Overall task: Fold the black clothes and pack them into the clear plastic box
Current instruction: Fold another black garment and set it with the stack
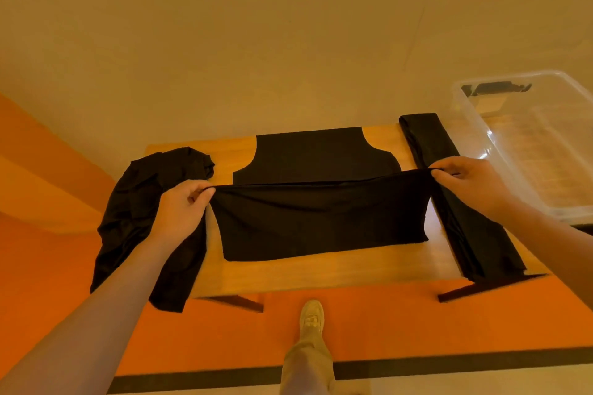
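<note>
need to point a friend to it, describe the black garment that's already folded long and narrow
Start at the wooden table, then go to its right edge beside the clear plastic box. The folded garment lies there as a long narrow strip. Unlike the crumpled pile on the left and the shirt held in the middle, it is neat and untouched.

No legible text anywhere.

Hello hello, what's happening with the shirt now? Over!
Both hands, left and right, pinch shirt edge, mid-fold on table. Box waiting, right. Nothing blocking.
</note>
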`<state>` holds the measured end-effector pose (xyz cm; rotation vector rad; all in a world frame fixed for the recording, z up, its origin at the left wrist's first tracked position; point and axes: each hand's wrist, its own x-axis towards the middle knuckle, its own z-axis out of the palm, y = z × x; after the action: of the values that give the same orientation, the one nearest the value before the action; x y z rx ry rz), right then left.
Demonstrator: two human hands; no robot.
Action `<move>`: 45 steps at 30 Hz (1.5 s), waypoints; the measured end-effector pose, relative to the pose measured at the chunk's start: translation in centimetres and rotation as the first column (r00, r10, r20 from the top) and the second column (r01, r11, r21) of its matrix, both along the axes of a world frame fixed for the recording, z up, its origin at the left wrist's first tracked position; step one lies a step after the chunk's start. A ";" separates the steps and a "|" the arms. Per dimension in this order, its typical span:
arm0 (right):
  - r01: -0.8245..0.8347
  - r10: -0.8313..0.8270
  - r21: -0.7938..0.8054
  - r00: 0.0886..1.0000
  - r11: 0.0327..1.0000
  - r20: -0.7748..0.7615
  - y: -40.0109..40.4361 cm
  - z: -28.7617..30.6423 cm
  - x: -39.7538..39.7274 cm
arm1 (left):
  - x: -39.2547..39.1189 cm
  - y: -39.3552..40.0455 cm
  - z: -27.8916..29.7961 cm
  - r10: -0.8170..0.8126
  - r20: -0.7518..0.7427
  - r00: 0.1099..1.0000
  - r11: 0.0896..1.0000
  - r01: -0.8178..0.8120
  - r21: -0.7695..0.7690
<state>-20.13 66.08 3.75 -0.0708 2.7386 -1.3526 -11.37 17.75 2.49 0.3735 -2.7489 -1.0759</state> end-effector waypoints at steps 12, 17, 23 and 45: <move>0.249 -0.219 -0.125 0.951 0.960 0.218 -4.2 -3.3 -16.4 | -17.2 -3.4 -2.0 0.053 0.122 0.991 0.983 -0.074 0.169; 0.259 -0.259 0.030 0.939 0.965 0.226 -5.8 -6.3 -21.1 | -22.6 -3.6 -5.8 0.092 0.200 0.976 0.975 -0.129 0.181; 0.281 -0.316 0.210 0.935 0.937 0.160 -7.1 -8.8 -23.4 | -25.8 -2.8 -9.2 0.164 0.204 0.965 0.980 -0.183 0.074; -0.144 0.245 0.667 0.968 0.731 -0.060 -12.7 -14.2 -16.3 | -19.7 5.6 -13.8 -0.233 0.213 0.949 0.824 0.309 -0.475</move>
<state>-36.43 53.40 -10.43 -0.4077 3.0419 -0.2753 -31.11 23.31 -11.29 -0.0232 -3.1372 -0.3344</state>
